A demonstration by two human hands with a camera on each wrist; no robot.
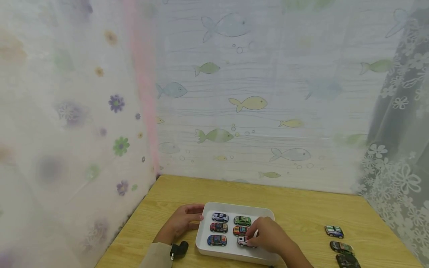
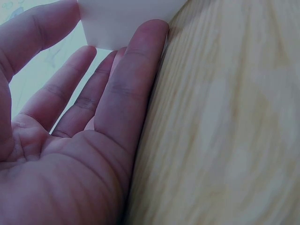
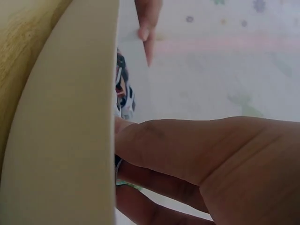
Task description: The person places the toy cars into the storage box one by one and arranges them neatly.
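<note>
Right now the white-and-red toy car (image 1: 244, 242) sits in the white tray (image 1: 234, 207), at the near end of the right column, and your right hand (image 1: 269, 237) is on it: the fingers (image 1: 252, 227) curl down over the car and pinch it. It looks as if you grip it from above so that it drops in line with the two cars beyond it, the red one (image 1: 239, 230) and the green one (image 1: 242, 220). Beside them the left column holds three more, a blue-and-white car (image 1: 219, 216), a dark red car (image 1: 219, 227) and a blue car (image 1: 216, 240), so the tray carries two neat rows.

Your left hand (image 1: 182, 221) rests against the tray's left wall, fingers (image 2: 136, 75) straight and relaxed with the tips touching the wall and the side of the hand on the table (image 1: 301, 208); that probably keeps the tray from sliding.

Well apart, by the table's right edge near its front corner, three more cars (image 1: 341, 246) wait in a line. Patterned curtains (image 1: 234, 93) close off the back and sides.
</note>
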